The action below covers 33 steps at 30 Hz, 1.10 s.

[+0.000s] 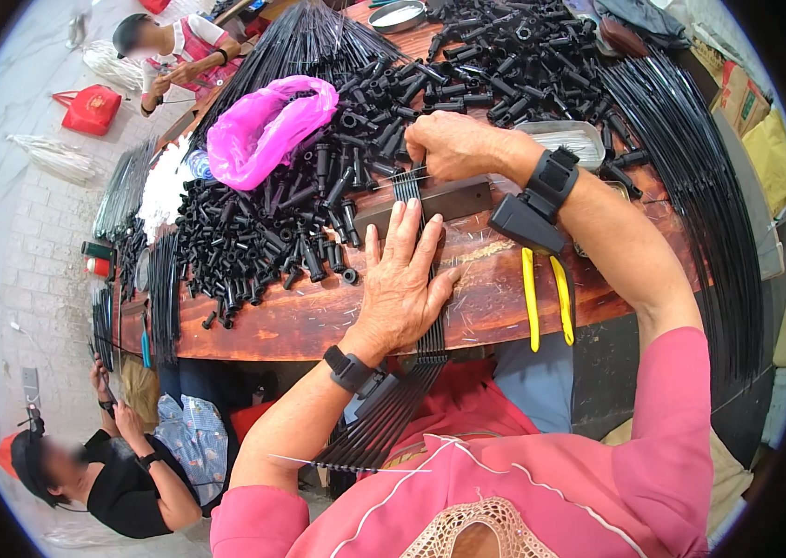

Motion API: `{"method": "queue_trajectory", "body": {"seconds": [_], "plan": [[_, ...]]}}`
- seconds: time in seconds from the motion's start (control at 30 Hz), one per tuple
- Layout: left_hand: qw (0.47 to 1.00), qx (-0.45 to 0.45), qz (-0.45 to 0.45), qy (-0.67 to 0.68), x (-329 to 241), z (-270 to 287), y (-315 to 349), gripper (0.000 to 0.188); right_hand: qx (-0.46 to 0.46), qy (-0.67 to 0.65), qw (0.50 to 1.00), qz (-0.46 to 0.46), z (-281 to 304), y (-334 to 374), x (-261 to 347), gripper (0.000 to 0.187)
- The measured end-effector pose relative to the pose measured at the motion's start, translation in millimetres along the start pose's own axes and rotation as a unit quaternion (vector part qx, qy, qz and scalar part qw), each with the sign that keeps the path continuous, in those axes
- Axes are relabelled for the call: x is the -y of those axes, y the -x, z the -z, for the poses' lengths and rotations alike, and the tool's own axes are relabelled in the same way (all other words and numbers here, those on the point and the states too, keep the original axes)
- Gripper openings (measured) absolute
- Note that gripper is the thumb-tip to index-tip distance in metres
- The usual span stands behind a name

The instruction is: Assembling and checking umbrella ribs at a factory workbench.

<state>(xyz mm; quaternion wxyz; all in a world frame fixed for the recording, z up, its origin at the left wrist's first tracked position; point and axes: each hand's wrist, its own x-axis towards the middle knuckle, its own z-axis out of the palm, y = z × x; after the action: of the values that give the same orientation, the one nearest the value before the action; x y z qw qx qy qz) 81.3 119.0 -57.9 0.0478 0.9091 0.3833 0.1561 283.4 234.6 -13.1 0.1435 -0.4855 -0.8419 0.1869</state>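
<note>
My left hand [399,279] lies flat with fingers stretched over a row of thin black ribs [431,346], pressing them on the wooden table. The ribs look like umbrella ribs and run side by side off the table edge into my lap, where a thin white rod crosses their fanned lower ends. Closed, my right hand [453,147] is beside their upper ends, near a thin wire across them. Its fingertips are turned away, so what they grip is hidden. Under the rib ends lies a dark metal bar [456,198].
Piles of black plastic tubes [272,223] cover the left and far table, with a pink plastic bag [272,130] on top. Yellow-handled pliers [546,296] overhang the front edge. A clear tray of thin pins [568,141] and long black rods [691,186] are right. Two people work at left.
</note>
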Motion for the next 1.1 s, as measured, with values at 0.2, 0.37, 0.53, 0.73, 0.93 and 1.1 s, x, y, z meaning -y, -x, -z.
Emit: {"method": "queue_trajectory", "body": {"seconds": [0.2,0.37,0.53,0.73,0.93,1.1], "plan": [[1.0,-0.01,-0.001,0.007,1,-1,1,0.065,-0.079,0.003,0.995,0.054,-9,-8,0,0.015],[0.999,-0.027,-0.007,0.022,0,1,1,0.063,-0.112,0.05,0.991,-0.054,-5,-14,-35,0.025],[0.999,-0.045,-0.017,0.019,4,1,6,0.065,-0.025,0.014,1.0,-0.012,-9,-31,-25,0.057],[0.998,-0.045,-0.008,0.033,4,0,6,0.063,0.053,0.008,0.998,-0.019,1,-58,6,0.07],[0.996,-0.063,-0.007,0.055,7,-3,6,0.064,0.09,-0.049,0.99,-0.098,3,-77,29,0.075],[0.995,-0.07,-0.015,0.072,9,-7,8,0.063,0.083,0.006,0.993,-0.082,-6,-86,49,0.076]]}}
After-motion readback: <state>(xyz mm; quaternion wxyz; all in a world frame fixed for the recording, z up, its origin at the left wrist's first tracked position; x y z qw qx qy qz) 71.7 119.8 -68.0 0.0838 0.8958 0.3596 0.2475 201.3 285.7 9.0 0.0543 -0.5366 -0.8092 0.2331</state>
